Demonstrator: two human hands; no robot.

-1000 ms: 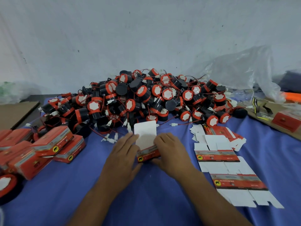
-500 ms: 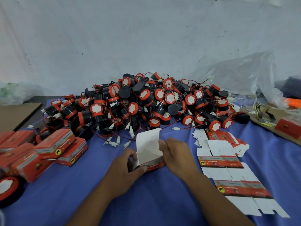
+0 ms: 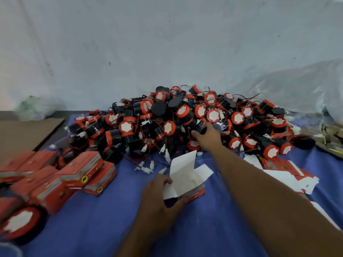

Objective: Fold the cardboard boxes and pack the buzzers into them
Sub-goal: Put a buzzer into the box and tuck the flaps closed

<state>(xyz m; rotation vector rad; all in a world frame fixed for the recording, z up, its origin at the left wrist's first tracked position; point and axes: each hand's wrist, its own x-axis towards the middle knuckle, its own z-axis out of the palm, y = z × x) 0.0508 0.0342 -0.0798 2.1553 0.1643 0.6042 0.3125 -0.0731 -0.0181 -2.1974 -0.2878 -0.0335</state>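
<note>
Dim, flat, bluish light; soft shadows; motion blur throughout; wide-angle stretch at edges.

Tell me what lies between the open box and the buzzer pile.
In the head view, loose white plugs lie on the blue cloth between the open box and the buzzer pile.

An open red-and-white box (image 3: 182, 173) stands before a heap of black-and-orange buzzers (image 3: 168, 127).

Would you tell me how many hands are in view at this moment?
2. The left hand holds the open box in front; the right hand grips a buzzer in the pile behind. None seems hidden.
</note>
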